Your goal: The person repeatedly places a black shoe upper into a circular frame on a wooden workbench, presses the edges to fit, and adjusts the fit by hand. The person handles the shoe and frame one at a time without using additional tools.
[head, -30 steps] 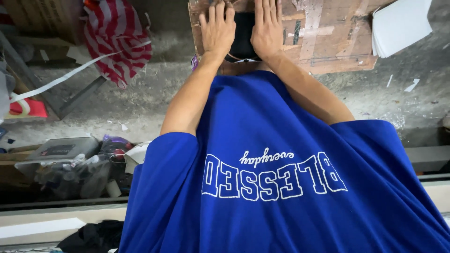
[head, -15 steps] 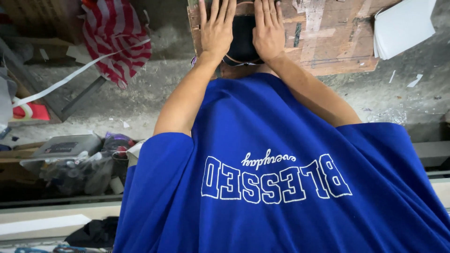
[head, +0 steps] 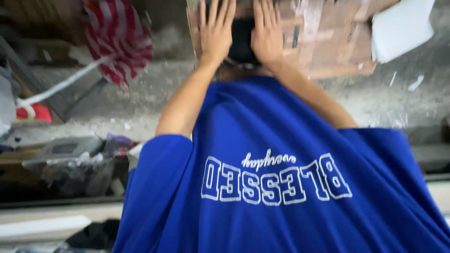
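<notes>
A blue short-sleeved shirt (head: 281,140) with white lettering fills the lower half of the view, seen upside down. Two bare arms run up from its sleeves. My left hand (head: 215,35) and my right hand (head: 268,37) lie flat, fingers spread and pointing up the picture. Each rests against one side of a dark rounded thing (head: 241,40) between them. Neither hand grips anything. A worn brown cardboard sheet (head: 328,42) lies behind the hands. The whole view is blurred by motion.
A red-and-white striped cloth (head: 117,37) and a white strap (head: 61,84) lie on the grey concrete floor (head: 154,93) at the left. A white sheet (head: 403,28) sits at the top right. Grey boxes and dark clutter (head: 70,159) crowd the lower left.
The view has shifted a little and turned blurry. Both hands stay flat against the dark thing in the same pose.
</notes>
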